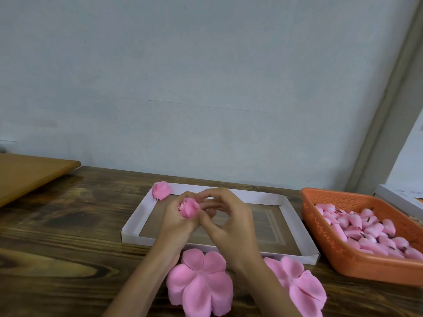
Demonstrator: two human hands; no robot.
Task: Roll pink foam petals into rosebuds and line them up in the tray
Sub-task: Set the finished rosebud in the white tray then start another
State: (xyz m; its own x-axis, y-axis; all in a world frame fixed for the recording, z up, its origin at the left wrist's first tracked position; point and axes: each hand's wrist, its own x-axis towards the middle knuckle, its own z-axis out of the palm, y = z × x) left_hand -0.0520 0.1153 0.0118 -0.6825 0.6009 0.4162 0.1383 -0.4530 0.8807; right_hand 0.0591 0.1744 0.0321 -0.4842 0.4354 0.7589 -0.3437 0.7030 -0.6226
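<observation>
1. Soft, matte pink foam here: the left hand [176,223] gripped a rolled rosebud [188,208] above the tray [295,223], and the right hand [231,223] pinched its edge with curled fingers.
2. The tray was shallow white cardboard with a brown floor, and a finished bud [162,190] sat at its far-left corner.
3. Two flat, lobed petal sheets [201,282] lay on the grained wooden table [68,225], nearest the person.
4. On the right, a perforated orange basket [320,234] was heaped with small pink cores [366,227].

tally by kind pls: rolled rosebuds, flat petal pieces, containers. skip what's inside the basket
Rolled rosebuds: 2, corner rosebud at the white tray's far-left corner, held rosebud in the left hand
Flat petal pieces: 2
Containers: 2, white tray, orange basket
Total: 6
</observation>
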